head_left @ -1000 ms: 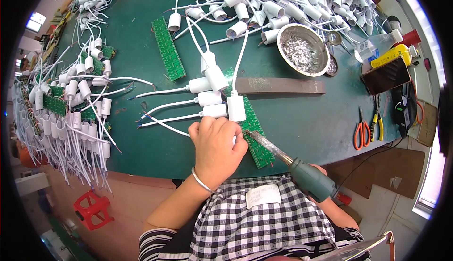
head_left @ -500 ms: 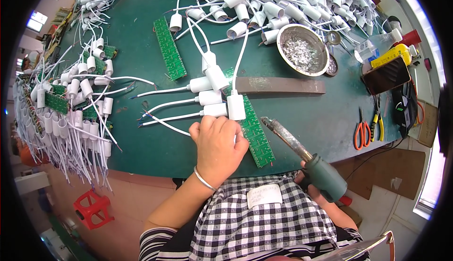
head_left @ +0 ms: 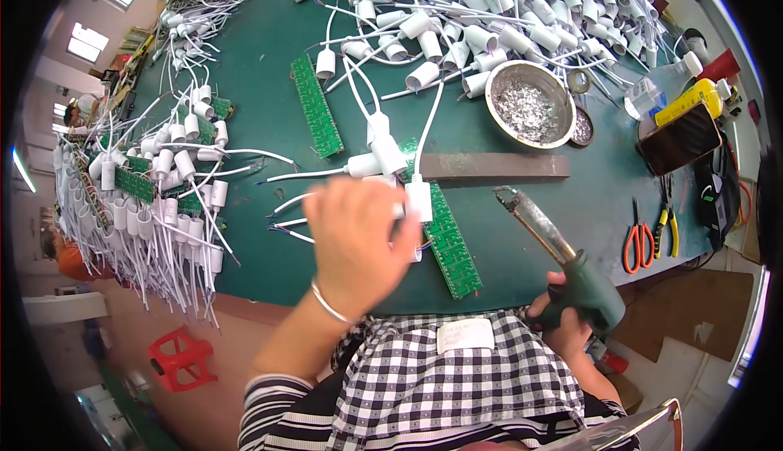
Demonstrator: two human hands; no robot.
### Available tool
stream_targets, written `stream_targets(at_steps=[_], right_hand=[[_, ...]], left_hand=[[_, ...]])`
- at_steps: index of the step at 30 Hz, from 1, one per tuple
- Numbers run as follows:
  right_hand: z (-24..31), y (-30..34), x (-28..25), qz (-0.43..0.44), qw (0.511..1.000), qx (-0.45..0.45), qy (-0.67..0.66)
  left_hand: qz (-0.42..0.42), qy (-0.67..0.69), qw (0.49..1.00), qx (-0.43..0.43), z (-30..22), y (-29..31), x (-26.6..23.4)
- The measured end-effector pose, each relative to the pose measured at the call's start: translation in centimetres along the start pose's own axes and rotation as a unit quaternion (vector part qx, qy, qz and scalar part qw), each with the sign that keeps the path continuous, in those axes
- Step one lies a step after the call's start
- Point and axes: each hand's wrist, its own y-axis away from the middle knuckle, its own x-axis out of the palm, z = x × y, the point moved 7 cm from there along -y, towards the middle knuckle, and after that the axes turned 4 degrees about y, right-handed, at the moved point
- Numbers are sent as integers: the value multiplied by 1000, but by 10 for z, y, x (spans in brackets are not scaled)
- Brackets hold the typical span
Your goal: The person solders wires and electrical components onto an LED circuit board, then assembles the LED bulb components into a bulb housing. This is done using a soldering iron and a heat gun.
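Observation:
My left hand [head_left: 359,243] hovers over several white cylindrical lamp sockets, its fingers curled downward and blurred by motion. What its fingertips touch, if anything, is hidden. A white socket with a cable [head_left: 419,200] lies just right of it, across a narrow green circuit board [head_left: 455,263]. Another socket [head_left: 390,156] is above the hand, its cable running up the table. My right hand [head_left: 563,324] is wrapped round the handle of a dark green soldering gun [head_left: 589,292]. The gun's metal tip points up and left, apart from the board.
A brown strip [head_left: 497,166] lies behind the board. A metal bowl of silvery scraps [head_left: 499,129] stands beyond it, near a large heap of sockets [head_left: 522,39]. Orange-handled scissors [head_left: 638,247] and yellow-handled pliers [head_left: 667,231] lie right. Another green board [head_left: 316,108] is at the left.
My left hand has lifted off the sockets and shifted slightly left. The soldering gun in my right hand has moved right, its tip farther from the board. The whole view has shifted a little.

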Motion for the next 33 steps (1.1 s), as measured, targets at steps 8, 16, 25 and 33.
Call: stream_targets(at_steps=[8, 16, 25, 33], right_hand=[[12, -4, -1, -45, 998, -28, -30], [11, -2, -5, -51, 998, 30, -37], [-6, 4, -9, 68, 994, 38, -82], [0, 0, 0, 86, 994, 31, -54]], left_hand=[[141, -55, 967, 204, 89, -127, 90], [47, 551, 832, -54, 116, -152, 70], [129, 244, 961, -27, 14, -18, -47], [179, 131, 970, -98, -12, 80, 29]])
